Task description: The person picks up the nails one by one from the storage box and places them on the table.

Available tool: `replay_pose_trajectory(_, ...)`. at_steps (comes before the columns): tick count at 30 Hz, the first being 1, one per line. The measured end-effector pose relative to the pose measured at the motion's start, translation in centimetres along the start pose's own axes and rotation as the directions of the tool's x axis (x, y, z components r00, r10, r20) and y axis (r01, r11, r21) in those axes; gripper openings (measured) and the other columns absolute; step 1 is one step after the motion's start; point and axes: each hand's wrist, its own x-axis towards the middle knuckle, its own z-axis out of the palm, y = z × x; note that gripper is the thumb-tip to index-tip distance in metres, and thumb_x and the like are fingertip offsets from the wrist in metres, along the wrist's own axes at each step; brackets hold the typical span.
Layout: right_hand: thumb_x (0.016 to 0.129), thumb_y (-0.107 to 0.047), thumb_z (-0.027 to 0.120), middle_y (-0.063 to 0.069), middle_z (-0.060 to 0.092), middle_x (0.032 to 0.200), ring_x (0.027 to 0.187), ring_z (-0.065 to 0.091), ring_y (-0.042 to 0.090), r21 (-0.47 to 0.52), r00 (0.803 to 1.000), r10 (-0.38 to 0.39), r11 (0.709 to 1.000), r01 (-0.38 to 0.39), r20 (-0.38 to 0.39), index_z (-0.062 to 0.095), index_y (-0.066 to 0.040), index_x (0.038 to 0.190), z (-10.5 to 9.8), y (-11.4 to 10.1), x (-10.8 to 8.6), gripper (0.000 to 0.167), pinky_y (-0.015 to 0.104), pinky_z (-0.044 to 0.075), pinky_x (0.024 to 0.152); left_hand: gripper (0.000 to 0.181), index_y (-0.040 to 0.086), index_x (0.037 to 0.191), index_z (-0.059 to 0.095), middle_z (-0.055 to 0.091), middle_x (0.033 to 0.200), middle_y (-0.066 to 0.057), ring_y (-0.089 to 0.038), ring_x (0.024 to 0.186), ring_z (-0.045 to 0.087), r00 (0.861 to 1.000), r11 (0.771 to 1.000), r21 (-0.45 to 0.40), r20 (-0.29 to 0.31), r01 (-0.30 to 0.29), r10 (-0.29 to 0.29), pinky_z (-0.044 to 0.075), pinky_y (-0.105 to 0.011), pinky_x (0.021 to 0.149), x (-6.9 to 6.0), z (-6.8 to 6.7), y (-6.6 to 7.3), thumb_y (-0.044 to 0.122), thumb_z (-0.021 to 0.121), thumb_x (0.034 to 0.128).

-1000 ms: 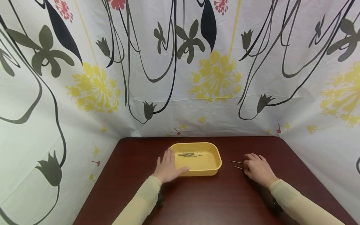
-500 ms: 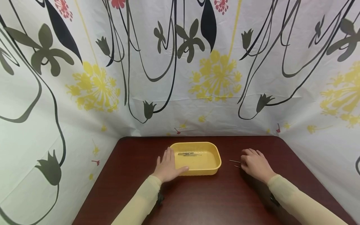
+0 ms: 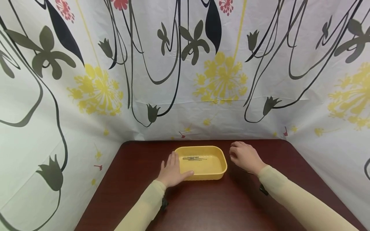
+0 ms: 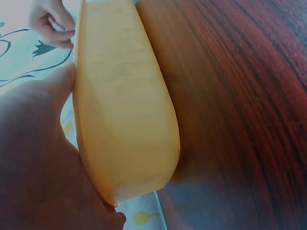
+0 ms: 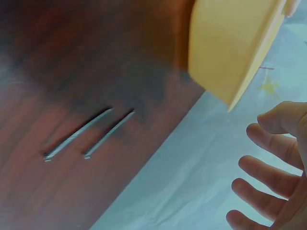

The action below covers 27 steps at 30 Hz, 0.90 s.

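Straight-fingered, my left hand (image 3: 171, 173) rests against the left side of the yellow tray (image 3: 206, 176), its thumb at the near rim. Several thin dark nail-like pieces (image 3: 193, 158) lie in the tray. Just beyond the tray's right side, my right hand (image 3: 245, 157) hovers above the table. In the right wrist view its fingers (image 5: 266, 175) are spread and loosely bent, thumb tip close to the index tip, with no object visible between them. Two thin metal pieces (image 5: 79, 134) lie side by side on the table; the right hand mostly hides them in the head view.
The dark red-brown table (image 3: 214, 205) meets a white patterned curtain (image 3: 162, 93) along its back edge, and the curtain continues on both sides. Dark devices sit under both wrists.
My right hand has moved left and away from me, from beside the thin metal pieces to near the tray. The left hand and tray have stayed still.
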Motion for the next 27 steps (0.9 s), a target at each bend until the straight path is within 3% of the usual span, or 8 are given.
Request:
replay_pose_trajectory(14, 0.087, -0.017, 0.074, -0.002, 0.061, 0.095, 0.085, 0.06, 0.022, 0.008, 0.999, -0.037, 0.999, 0.037, 0.037, 0.073, -0.021, 0.091, -0.1, -2.3, 4.4, 0.006, 0.041, 0.052, 0.066, 0.122, -0.001, 0.16, 0.009, 0.004, 0.167, -0.018, -0.033, 0.153, 0.009, 1.0, 1.0, 0.014, 0.0, 0.002, -0.002, 0.01, -0.062, 0.117, 0.2, 0.2, -0.1, 0.085, 0.048, 0.0824)
replay_pose_trajectory(22, 0.089, -0.02, 0.075, -0.004, 0.059, 0.089, 0.069, 0.057, 0.012, 0.022, 0.992, -0.011, 1.0, 0.008, 0.122, 0.074, -0.02, 0.097, 0.2, -3.2, 6.4, 0.008, 0.032, 0.048, 0.056, 0.124, 0.0, 0.16, 0.008, 0.003, 0.167, -0.017, -0.034, 0.153, 0.008, 1.0, 1.0, 0.004, 0.006, 0.003, -0.003, 0.01, -0.062, 0.117, 0.2, 0.1, -0.3, 0.087, 0.046, 0.081)
replay_pose_trajectory(27, 0.09, -0.021, 0.074, -0.002, 0.061, 0.093, 0.07, 0.06, 0.014, 0.02, 0.985, -0.002, 1.0, -0.002, 0.175, 0.074, -0.019, 0.101, 0.5, -3.9, 7.4, 0.011, 0.034, 0.05, 0.055, 0.123, 0.001, 0.161, 0.009, 0.003, 0.167, -0.017, -0.033, 0.153, 0.008, 1.0, 1.0, -0.013, 0.008, 0.009, -0.009, 0.009, -0.062, 0.117, 0.2, 0.3, -0.2, 0.086, 0.047, 0.081)
